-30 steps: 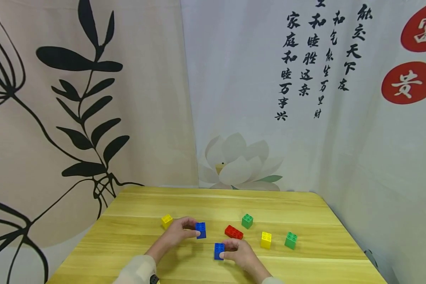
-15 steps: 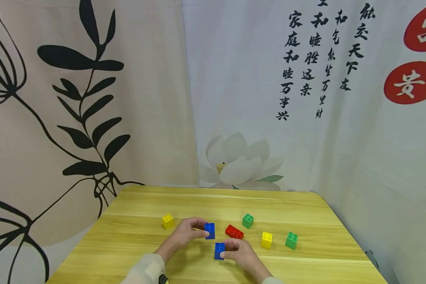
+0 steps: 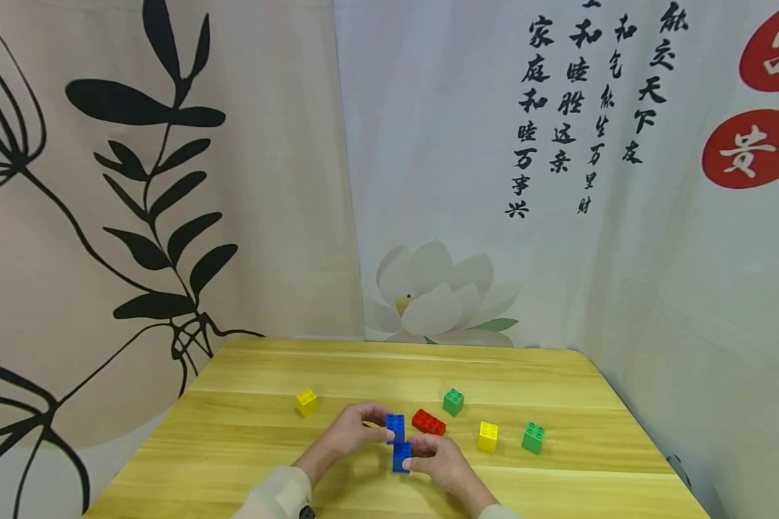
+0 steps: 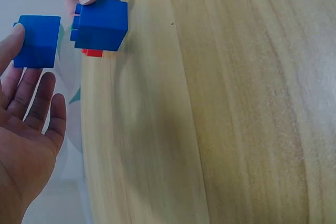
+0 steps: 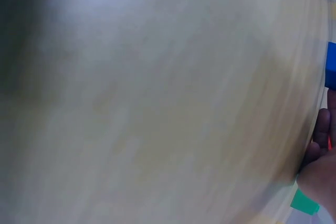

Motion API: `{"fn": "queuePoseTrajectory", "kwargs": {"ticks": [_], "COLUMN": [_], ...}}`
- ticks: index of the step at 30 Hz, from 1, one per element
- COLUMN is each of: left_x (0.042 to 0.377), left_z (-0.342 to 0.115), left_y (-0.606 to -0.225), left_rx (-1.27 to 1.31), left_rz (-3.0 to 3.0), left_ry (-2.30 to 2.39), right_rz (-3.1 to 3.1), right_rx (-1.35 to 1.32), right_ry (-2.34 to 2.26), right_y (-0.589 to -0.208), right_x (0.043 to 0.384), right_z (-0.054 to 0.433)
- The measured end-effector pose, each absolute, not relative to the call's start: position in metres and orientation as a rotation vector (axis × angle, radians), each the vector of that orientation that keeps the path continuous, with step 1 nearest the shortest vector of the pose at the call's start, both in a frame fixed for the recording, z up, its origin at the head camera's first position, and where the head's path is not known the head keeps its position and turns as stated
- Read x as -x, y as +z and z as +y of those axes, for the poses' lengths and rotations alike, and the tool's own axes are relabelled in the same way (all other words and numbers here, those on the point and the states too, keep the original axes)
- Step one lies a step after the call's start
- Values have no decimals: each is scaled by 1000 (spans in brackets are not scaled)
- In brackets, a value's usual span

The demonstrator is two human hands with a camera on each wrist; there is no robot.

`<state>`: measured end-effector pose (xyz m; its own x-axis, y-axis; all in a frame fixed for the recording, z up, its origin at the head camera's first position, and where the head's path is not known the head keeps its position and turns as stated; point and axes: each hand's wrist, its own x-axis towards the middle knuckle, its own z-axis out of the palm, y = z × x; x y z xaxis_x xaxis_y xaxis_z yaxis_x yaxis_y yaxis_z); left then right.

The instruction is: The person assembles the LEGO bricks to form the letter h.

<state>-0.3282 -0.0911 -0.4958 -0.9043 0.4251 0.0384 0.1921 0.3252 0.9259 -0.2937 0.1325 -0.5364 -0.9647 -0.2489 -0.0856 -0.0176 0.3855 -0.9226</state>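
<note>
Between thumb and fingers, my left hand (image 3: 352,435) pinches a blue toy building block (image 3: 395,427) above the table. My right hand (image 3: 446,465) pinches a second blue building block (image 3: 401,458) slightly nearer to me. In the head view the left block lies just above the right one, their outlines meeting. The left wrist view shows a narrow gap between the left block (image 4: 38,41) and the right-hand block (image 4: 102,25), whose studs face the left block. At the right wrist view's edge, only part of the right hand (image 5: 321,174) and a blue block (image 5: 331,65) shows.
A red block (image 3: 428,422) lies just beyond the right hand. Green blocks (image 3: 453,402) (image 3: 533,437) and a yellow block (image 3: 487,437) lie to the right; another yellow block (image 3: 306,403) lies left. All sit on a wooden table (image 3: 260,432) before a printed curtain (image 3: 285,180).
My left hand has moved right and slightly toward me with its blue block, closing in on the other blue block. The right hand has stayed nearly still.
</note>
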Motion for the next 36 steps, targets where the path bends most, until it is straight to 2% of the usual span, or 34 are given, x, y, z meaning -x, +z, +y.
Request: {"fn": "queuePoseTrajectory", "kwargs": {"ticks": [36], "left_x": [318], "left_z": [-81], "left_y": [-504], "left_rx": [-607], "left_rz": [2389], "left_ry": [1563], "right_rz": [2431], "right_rx": [282], "right_ry": [-1645], "right_y": [-539], "right_x": [293], "right_z": [133]}}
